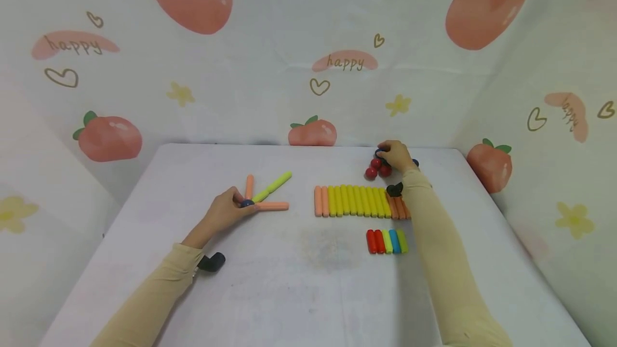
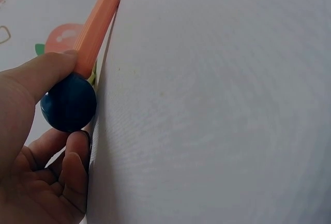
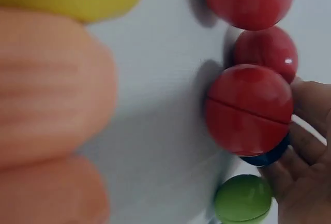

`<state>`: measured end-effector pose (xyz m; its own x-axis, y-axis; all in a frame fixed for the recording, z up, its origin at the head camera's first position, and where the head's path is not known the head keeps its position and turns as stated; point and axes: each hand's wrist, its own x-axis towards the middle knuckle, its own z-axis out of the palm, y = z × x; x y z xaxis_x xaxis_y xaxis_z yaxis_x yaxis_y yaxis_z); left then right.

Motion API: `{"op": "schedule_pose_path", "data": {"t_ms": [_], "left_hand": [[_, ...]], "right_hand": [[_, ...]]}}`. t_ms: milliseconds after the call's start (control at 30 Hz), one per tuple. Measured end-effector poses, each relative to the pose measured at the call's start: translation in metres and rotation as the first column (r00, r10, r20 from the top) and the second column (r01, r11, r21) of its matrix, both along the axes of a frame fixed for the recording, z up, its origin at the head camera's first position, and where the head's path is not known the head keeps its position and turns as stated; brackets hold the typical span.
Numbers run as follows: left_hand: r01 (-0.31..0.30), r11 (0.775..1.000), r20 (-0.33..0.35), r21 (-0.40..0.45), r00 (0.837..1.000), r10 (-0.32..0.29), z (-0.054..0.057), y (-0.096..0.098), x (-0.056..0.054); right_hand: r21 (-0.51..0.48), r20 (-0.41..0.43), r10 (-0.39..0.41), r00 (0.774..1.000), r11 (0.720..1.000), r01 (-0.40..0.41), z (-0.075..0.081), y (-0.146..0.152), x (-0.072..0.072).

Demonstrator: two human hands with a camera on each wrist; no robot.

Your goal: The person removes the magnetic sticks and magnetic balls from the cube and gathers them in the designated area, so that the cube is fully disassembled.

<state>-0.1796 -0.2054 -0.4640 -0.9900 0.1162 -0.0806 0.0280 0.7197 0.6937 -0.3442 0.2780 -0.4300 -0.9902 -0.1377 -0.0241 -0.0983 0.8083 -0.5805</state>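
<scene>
My left hand (image 1: pixel 225 211) pinches a dark blue ball (image 2: pixel 69 103) between thumb and fingers, the thumb reaching onto an orange rod (image 2: pixel 97 35). Three rods fan out from that ball: an orange one (image 1: pixel 249 187) pointing to the back, a yellow-green one (image 1: pixel 273 186) slanting back right, and the orange one pointing right. At the back right, my right hand (image 1: pixel 396 155) has its fingers curled at another dark blue ball (image 1: pixel 379 153). Red balls (image 3: pixel 249 110) lie close in front of these fingers, and a green ball (image 3: pixel 243 199) shows beside them in the right wrist view.
A row of long rods lies right of centre: orange (image 1: pixel 318 201), yellow (image 1: pixel 353 200), and darker orange (image 1: pixel 395 208) partly behind my right sleeve. Nearer are several short rods, red (image 1: pixel 371 241), blue (image 1: pixel 395 241) and green. One more dark blue ball (image 1: pixel 415 163) sits beyond my right wrist.
</scene>
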Motion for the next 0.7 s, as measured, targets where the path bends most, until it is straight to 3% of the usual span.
{"op": "schedule_pose_path", "data": {"t_ms": [133, 267, 333, 433, 500, 600, 700], "left_hand": [[-0.001, 1.0, 0.009, 0.001, 1.0, 0.001, 0.001, 0.002, 0.001], [0.002, 1.0, 0.008, 0.019, 1.0, -0.003, 0.002, 0.001, 0.001], [0.003, 1.0, 0.006, 0.01, 1.0, -0.003, 0.003, 0.0, 0.001], [0.014, 1.0, 0.005, -0.01, 1.0, -0.014, 0.004, -0.001, 0.001], [0.024, 0.999, 0.007, -0.023, 1.0, -0.024, 0.004, -0.001, 0.0], [0.035, 0.999, 0.01, -0.027, 0.999, -0.035, 0.005, -0.001, -0.001], [0.034, 0.999, 0.019, -0.028, 0.999, -0.034, 0.004, -0.001, -0.001]], "right_hand": [[0.011, -0.068, -0.008, 0.998, 1.0, 0.009, 0.007, -0.01, 0.002], [-0.071, -0.164, 0.02, 0.986, 0.997, -0.032, 0.02, -0.048, 0.013], [-0.136, -0.151, 0.076, 0.986, 0.986, -0.097, 0.026, -0.076, 0.024], [-0.152, -0.081, 0.215, 0.973, 0.962, -0.225, 0.028, -0.122, 0.045], [-0.119, -0.029, 0.321, 0.947, 0.939, -0.322, 0.026, -0.152, 0.062], [-0.059, 0.039, 0.475, 0.879, 0.879, -0.473, 0.021, -0.19, 0.087], [-0.061, 0.079, 0.569, 0.818, 0.822, -0.566, 0.013, -0.219, 0.104]]}}
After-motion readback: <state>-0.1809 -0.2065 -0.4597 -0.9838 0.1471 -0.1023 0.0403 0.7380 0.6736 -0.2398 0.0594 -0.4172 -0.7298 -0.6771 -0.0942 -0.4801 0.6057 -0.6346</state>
